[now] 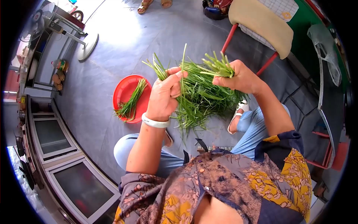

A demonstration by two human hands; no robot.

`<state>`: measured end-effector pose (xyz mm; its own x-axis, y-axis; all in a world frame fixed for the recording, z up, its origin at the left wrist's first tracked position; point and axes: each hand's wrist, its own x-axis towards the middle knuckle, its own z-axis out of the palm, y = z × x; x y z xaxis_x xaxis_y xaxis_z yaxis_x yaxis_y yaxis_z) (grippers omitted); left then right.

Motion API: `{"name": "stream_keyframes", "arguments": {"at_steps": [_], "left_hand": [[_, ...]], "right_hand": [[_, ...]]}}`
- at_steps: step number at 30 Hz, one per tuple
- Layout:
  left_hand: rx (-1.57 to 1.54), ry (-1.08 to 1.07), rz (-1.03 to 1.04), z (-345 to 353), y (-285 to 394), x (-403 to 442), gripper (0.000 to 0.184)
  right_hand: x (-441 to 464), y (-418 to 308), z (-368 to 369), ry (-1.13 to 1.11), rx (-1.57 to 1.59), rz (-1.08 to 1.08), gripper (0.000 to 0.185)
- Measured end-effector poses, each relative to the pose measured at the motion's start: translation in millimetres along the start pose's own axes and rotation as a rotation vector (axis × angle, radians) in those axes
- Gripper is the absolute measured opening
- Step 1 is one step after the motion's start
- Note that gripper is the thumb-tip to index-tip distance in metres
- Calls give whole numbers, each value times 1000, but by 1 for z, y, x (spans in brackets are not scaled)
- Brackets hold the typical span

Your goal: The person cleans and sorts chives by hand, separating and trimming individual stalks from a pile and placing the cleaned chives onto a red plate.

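Note:
My left hand [164, 93], with a pale bracelet at its wrist, is closed around a few green stalks [158, 68], and one long stalk stands up at its fingertips. On the right, my right hand [242, 77] grips a thicker bunch of stalks [218, 66], cut ends pointing up and left. A large loose heap of long green leaves [207, 99] lies on the floor below and between both hands. Left of my left hand, a red plastic basin [125, 89] holds a small neat bundle of greens [134, 99].
A standing fan [88, 46] is at the upper left, above glass-fronted cabinets [63, 156]. A chair with red legs and a beige cushion [257, 24] stands upper right, near a hanging plastic bag [326, 54]. Another person's sandaled feet [144, 6] show at the top.

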<state>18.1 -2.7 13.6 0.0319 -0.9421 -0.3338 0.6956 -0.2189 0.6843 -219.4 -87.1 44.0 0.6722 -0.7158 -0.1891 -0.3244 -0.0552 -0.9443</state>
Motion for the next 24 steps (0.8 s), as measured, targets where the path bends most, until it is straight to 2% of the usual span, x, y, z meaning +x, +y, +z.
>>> {"name": "stream_keyframes", "arguments": {"at_steps": [4, 7, 12, 15, 18, 24], "left_hand": [[-5, 2, -3, 1, -1, 2, 18], [26, -36, -54, 6, -7, 4, 16], [88, -173, -122, 10, -22, 10, 8], [77, -100, -129, 19, -21, 8, 13], [90, -130, -198, 15, -21, 11, 22], [156, -197, -246, 17, -18, 8, 29]], "right_hand": [[4, 5, 3, 21, 116, -96, 21], [14, 4, 26, 259, 176, -11, 19], [24, 6, 53, 229, 510, -32, 17], [26, 7, 50, 268, 574, -9, 14], [24, 10, 45, 245, 633, 20, 15], [24, 10, 39, 207, 691, 37, 17]]}}
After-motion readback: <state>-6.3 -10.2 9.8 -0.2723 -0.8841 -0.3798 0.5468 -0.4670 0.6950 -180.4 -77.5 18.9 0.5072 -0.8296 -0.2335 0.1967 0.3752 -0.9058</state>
